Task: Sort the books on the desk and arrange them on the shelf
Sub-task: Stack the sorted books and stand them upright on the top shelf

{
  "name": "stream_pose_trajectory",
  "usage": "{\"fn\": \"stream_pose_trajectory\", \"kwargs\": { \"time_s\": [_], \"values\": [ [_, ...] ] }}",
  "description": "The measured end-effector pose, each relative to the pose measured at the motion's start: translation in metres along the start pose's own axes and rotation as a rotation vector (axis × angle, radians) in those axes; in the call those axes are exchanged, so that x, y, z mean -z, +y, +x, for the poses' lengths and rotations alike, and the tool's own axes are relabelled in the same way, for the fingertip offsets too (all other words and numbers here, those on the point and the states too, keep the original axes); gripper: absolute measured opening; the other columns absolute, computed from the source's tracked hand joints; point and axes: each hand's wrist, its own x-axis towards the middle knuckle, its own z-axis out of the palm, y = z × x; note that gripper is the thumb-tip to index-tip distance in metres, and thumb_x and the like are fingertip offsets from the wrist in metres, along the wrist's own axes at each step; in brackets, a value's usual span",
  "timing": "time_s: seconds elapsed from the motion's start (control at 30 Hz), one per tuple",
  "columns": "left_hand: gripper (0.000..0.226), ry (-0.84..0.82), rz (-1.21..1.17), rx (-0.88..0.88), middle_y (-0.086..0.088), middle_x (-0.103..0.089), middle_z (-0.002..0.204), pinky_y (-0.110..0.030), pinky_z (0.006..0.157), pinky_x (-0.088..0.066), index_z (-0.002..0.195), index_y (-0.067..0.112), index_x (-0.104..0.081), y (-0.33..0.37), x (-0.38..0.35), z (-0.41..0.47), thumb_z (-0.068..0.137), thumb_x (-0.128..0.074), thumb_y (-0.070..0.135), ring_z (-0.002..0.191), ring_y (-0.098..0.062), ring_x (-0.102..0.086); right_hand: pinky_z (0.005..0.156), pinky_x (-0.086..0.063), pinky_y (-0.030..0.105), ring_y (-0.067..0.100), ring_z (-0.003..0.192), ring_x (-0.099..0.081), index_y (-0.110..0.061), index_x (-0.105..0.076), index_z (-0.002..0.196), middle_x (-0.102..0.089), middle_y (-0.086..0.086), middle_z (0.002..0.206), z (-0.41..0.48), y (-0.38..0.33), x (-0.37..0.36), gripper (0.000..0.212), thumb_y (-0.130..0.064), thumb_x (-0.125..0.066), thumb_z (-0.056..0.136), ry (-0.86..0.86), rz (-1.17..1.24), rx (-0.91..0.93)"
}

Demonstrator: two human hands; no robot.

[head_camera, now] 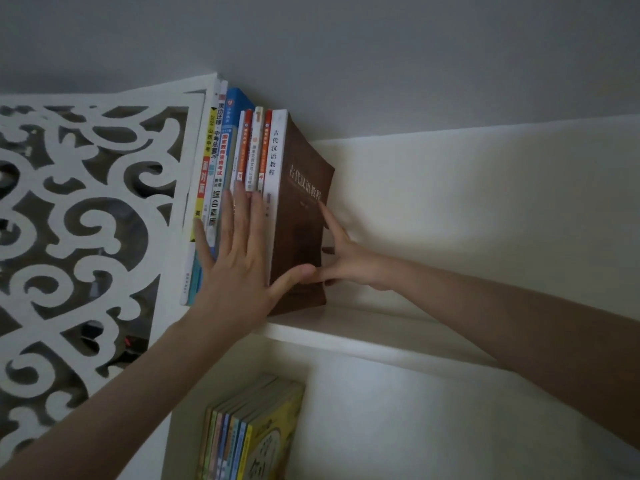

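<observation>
Upper shelf compartment: a row of books [221, 157] stands upright at the left end, packed against the white fretwork side panel [86, 220]. The rightmost is a brown-covered book with a white spine [304, 209], its foot at the front edge of the shelf board [363, 337].

Left hand [235, 268]: flat, fingers straight on the spines, thumb spread onto the brown cover.

Right hand [349, 261]: forefinger and thumb extended, pressed against the brown cover; nothing gripped.

Lower compartment: thin colourful books [249, 431] stand at its left end.
</observation>
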Motion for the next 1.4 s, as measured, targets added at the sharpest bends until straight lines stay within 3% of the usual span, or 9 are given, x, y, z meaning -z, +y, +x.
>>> {"fn": "stream_pose_trajectory", "kwargs": {
  "time_s": [0.07,0.13,0.33,0.43,0.6,0.8,1.03,1.27,1.4],
  "values": [
    [0.097,0.024,-0.022,-0.117,-0.006,0.018,0.158,-0.049,0.115,0.011,0.153,0.021,0.007,0.015,0.004,0.0,0.081,-0.024,0.078,0.145,-0.021,0.019,0.081,-0.057,0.034,0.019,0.132,-0.036,-0.044,0.012,0.15,-0.001,-0.004,0.16,-0.009,0.001,0.006,0.12,-0.013,-0.079,0.078,-0.01,-0.012,-0.014],
    [0.088,0.007,-0.095,-0.235,-0.005,0.008,0.16,-0.045,0.117,0.007,0.153,0.022,-0.006,0.028,0.006,0.0,0.084,-0.041,0.064,0.147,-0.02,0.013,0.073,-0.059,0.035,0.026,0.131,-0.04,-0.046,0.009,0.15,-0.006,-0.001,0.159,-0.018,0.001,0.01,0.118,-0.011,-0.079,0.078,0.006,-0.042,-0.038],
    [0.073,-0.115,-0.351,-0.251,-0.004,-0.033,0.152,-0.026,0.111,-0.016,0.144,0.018,-0.037,0.055,0.002,-0.002,0.081,-0.071,0.028,0.14,-0.018,-0.028,0.094,-0.054,0.04,0.022,0.128,-0.045,-0.049,0.006,0.148,-0.015,0.0,0.156,-0.066,-0.001,0.038,0.118,-0.021,-0.082,0.075,-0.058,-0.082,-0.142],
    [0.064,-0.225,-0.452,-0.155,0.006,-0.039,0.147,-0.027,0.106,-0.031,0.14,0.025,-0.043,0.071,0.0,-0.001,0.083,-0.07,0.03,0.132,-0.014,-0.04,0.099,-0.049,0.034,0.021,0.13,-0.046,-0.046,0.004,0.15,-0.017,0.0,0.157,-0.099,-0.001,0.054,0.118,-0.024,-0.083,0.074,-0.066,-0.105,-0.19],
    [0.055,-0.267,-0.717,-0.032,0.016,-0.051,0.123,-0.016,0.089,-0.034,0.131,0.032,-0.052,0.121,0.005,0.002,0.08,-0.073,0.031,0.107,0.003,-0.046,0.1,-0.044,0.028,0.016,0.129,-0.046,-0.041,-0.006,0.151,-0.024,-0.002,0.154,-0.162,-0.009,0.082,0.112,-0.028,-0.084,0.072,0.019,-0.161,-0.22],
    [0.049,-0.294,-0.9,-0.069,0.018,-0.058,0.125,-0.018,0.095,-0.041,0.126,0.033,-0.055,0.197,0.016,-0.018,0.08,-0.072,0.031,0.107,0.003,-0.056,0.093,-0.05,0.026,0.012,0.119,-0.054,-0.038,-0.023,0.148,-0.033,-0.007,0.145,-0.256,-0.022,0.108,0.096,-0.031,-0.082,0.073,0.253,-0.21,-0.218],
    [0.043,-0.399,-1.002,-0.153,0.022,-0.062,0.111,-0.005,0.088,-0.037,0.126,0.036,-0.056,0.285,0.033,-0.056,0.084,-0.064,0.04,0.1,0.017,-0.052,0.087,-0.05,0.016,0.0,0.109,-0.057,-0.034,-0.032,0.146,-0.038,-0.011,0.142,-0.363,-0.03,0.134,0.079,-0.035,-0.075,0.08,0.415,-0.351,-0.258],
    [0.044,-0.333,-1.027,-0.261,0.021,-0.061,0.12,-0.028,0.103,-0.04,0.127,0.032,-0.055,0.364,0.048,-0.094,0.085,-0.061,0.044,0.111,0.005,-0.053,0.107,-0.042,0.023,0.001,0.12,-0.054,-0.026,-0.044,0.138,-0.046,-0.007,0.14,-0.451,-0.034,0.152,0.067,-0.017,-0.077,0.08,0.506,-0.232,-0.238],
    [0.042,-0.099,-0.927,-0.366,0.005,-0.06,0.126,-0.043,0.115,-0.02,0.124,0.019,-0.059,0.398,0.041,-0.133,0.086,-0.054,0.036,0.125,-0.012,-0.048,0.101,-0.049,0.03,0.004,0.118,-0.056,-0.027,-0.047,0.136,-0.046,-0.006,0.138,-0.509,-0.025,0.151,0.068,-0.014,-0.079,0.078,0.554,-0.179,-0.305]
  ]
}}
